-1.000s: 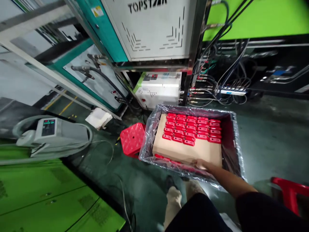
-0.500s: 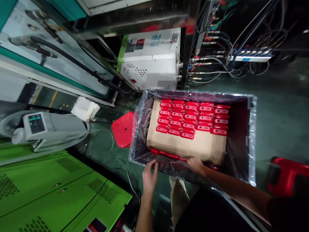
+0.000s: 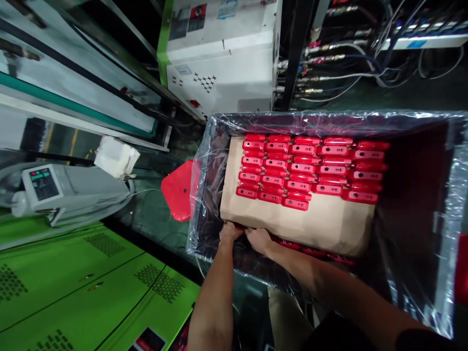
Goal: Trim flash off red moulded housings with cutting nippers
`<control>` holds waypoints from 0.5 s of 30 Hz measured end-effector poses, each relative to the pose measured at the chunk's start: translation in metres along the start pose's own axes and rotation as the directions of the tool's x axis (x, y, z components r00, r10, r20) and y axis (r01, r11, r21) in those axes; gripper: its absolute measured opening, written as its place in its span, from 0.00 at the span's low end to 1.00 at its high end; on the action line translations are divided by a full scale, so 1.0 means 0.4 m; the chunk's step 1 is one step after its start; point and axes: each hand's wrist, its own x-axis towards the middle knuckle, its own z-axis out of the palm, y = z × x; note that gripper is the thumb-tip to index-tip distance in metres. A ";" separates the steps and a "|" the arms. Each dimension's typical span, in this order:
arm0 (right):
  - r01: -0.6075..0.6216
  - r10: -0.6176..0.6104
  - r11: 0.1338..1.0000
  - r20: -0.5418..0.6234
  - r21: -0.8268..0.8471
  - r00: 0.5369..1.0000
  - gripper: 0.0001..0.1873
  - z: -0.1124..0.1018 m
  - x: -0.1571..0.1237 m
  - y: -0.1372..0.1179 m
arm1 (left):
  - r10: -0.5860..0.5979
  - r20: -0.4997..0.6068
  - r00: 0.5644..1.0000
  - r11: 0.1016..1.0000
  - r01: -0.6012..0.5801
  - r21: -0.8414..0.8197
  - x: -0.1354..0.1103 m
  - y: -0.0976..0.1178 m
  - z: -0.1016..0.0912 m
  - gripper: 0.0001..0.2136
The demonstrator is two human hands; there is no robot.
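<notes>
A bin (image 3: 443, 234) lined with clear plastic stands before me. Inside it, a brown cardboard sheet (image 3: 329, 222) carries rows of red plastic parts (image 3: 300, 168), each with a pale label-like face. Along the sheet's near edge, more red parts (image 3: 314, 252) show at a lower level. My left hand (image 3: 230, 232) is closed at the near left corner of the sheet, by a bit of red. Close beside it, my right hand (image 3: 259, 241) is curled at the same edge. Both sets of fingertips are hidden, so what they grip is unclear.
A red stool (image 3: 178, 191) stands left of the bin. Behind are a white machine (image 3: 223, 92) and hoses with fittings (image 3: 329, 75). At left are a grey device with a display (image 3: 73, 192), a white block (image 3: 116, 157) and green cabinets (image 3: 91, 287).
My left hand has moved from over the bin's rim down to the sheet's near left corner. My right hand has slid left along the edge towards it. The view has come closer to the bin.
</notes>
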 end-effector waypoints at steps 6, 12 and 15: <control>-0.020 0.020 0.999 -0.007 -0.047 1.000 0.24 0.011 -0.009 -0.003 | 0.024 0.016 1.000 0.999 -0.024 -0.024 -0.010 0.011 -0.045 0.18; -0.038 0.038 0.999 -0.015 -0.032 0.999 0.22 0.007 0.020 -0.023 | 0.284 -0.206 0.936 0.922 -0.326 -0.208 -0.232 -0.084 -0.176 0.41; -0.066 0.066 0.998 -0.013 0.003 0.998 0.21 0.006 0.045 -0.040 | 0.417 -0.218 0.883 0.782 -0.470 -0.409 -0.443 -0.217 -0.173 0.44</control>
